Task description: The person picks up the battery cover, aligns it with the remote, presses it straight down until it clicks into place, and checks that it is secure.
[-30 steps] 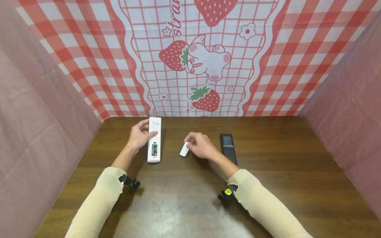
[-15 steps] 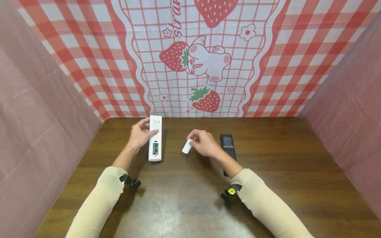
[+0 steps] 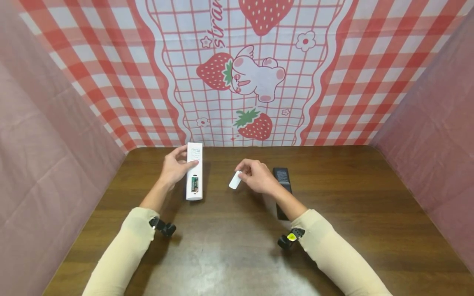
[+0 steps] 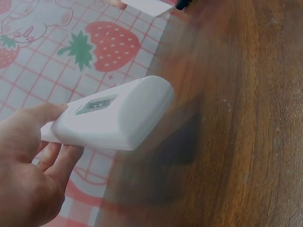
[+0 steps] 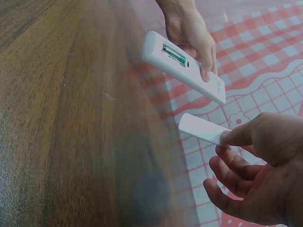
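My left hand (image 3: 174,167) grips a white remote control (image 3: 194,168) by its upper half, thumb across its back and fingers around the far side. The remote's back faces up, its battery compartment (image 5: 174,54) uncovered with green batteries showing inside. In the left wrist view the remote is held above the table, its rounded end toward the camera. To the right, my right hand (image 3: 257,176) pinches a small white battery cover (image 5: 203,128) between thumb and index finger; its other fingers are loosely bent in the right wrist view. A gap separates cover and remote.
A black remote control (image 3: 282,181) lies on the brown wooden table (image 3: 222,246), partly under my right forearm. Behind the table hangs a red-and-white strawberry cloth (image 3: 255,125), with pinkish curtains (image 3: 55,144) at both sides.
My right hand has moved slightly right and away from me with the battery cover. The left hand and white remote have shifted only a little to the right.
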The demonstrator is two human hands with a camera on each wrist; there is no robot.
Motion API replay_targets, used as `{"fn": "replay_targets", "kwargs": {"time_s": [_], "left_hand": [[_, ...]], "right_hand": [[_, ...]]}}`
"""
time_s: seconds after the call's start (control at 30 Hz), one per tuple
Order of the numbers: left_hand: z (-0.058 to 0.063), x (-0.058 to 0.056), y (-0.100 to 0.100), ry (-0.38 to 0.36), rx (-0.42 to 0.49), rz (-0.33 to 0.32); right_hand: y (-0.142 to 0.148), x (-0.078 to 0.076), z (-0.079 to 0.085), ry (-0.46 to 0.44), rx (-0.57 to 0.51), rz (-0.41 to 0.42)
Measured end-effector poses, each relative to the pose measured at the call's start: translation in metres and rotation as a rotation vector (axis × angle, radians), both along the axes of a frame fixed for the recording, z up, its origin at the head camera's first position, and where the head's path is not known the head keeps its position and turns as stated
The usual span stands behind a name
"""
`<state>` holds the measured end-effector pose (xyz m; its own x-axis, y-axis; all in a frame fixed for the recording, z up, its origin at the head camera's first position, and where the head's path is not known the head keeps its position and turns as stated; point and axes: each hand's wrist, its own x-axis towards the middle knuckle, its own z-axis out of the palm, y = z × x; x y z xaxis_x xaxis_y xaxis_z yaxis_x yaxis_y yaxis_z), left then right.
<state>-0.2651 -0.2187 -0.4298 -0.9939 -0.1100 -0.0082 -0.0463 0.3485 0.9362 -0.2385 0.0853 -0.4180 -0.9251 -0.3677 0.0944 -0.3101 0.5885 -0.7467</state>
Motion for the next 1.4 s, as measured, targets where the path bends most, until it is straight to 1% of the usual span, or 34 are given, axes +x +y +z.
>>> {"fn": "replay_targets", "kwargs": {"time_s": [0.2,0.5,0.73,0.9,1.07,1.23,1.4], "left_hand": [[-0.001,-0.001,0.001,0.010,0.004,-0.002],[-0.001,-0.003,0.003,0.031,0.031,-0.022],[0.003,-0.002,0.006,0.038,0.042,-0.028],[0.006,-0.003,0.010,0.040,0.066,-0.024],[0.006,-0.004,0.016,0.035,0.090,-0.031],[0.006,-0.005,0.021,0.031,0.090,-0.048],[0.004,-0.006,0.024,0.026,0.087,-0.045]], "right_hand": [[0.003,-0.001,-0.001,-0.016,-0.030,0.004],[0.006,0.000,0.004,-0.019,-0.057,0.001],[0.009,-0.002,0.008,0.000,-0.058,0.000],[0.011,-0.001,0.009,0.000,-0.060,0.006],[0.015,0.000,0.008,-0.005,-0.060,0.005],[0.022,0.001,0.008,-0.002,-0.054,0.006],[0.030,0.001,0.005,0.000,-0.046,0.002]]}}
